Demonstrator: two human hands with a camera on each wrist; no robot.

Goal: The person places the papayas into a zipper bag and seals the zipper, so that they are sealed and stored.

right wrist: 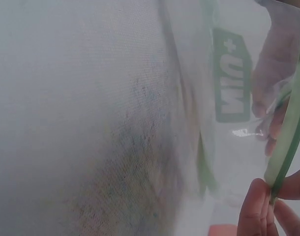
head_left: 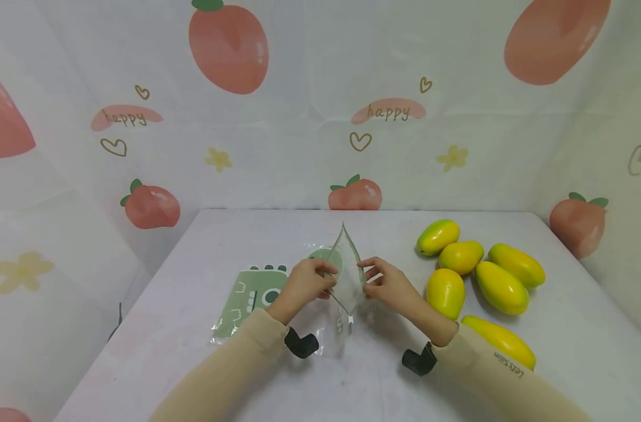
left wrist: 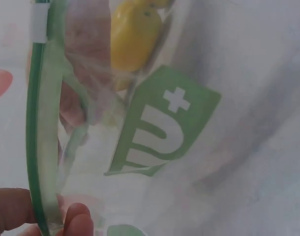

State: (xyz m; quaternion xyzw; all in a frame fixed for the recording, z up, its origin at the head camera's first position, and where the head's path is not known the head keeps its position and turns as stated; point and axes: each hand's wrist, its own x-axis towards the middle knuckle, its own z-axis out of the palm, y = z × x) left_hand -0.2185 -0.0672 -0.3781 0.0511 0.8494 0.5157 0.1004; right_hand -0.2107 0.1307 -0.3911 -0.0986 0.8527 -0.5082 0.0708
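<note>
Over the middle of the table, a clear zip bag (head_left: 346, 299) is held with its mouth spread into a diamond shape. My left hand (head_left: 307, 284) pinches one lip of it between thumb and fingers. The opposite lip is pinched by my right hand (head_left: 393, 286). In the left wrist view the bag has a green zip strip (left wrist: 34, 128), a white slider (left wrist: 40, 23) and a green label (left wrist: 162, 123) with white print. Through the film, the right wrist view shows the same label (right wrist: 232, 78) and part of the other hand. Nothing is visible inside the bag.
Several yellow-green mangoes (head_left: 502, 287) lie in a group to the right. On the left is a flat green package (head_left: 230, 308) with a cartoon face, in clear wrapping. A printed cloth backdrop (head_left: 299, 146) rises behind the table (head_left: 183, 293).
</note>
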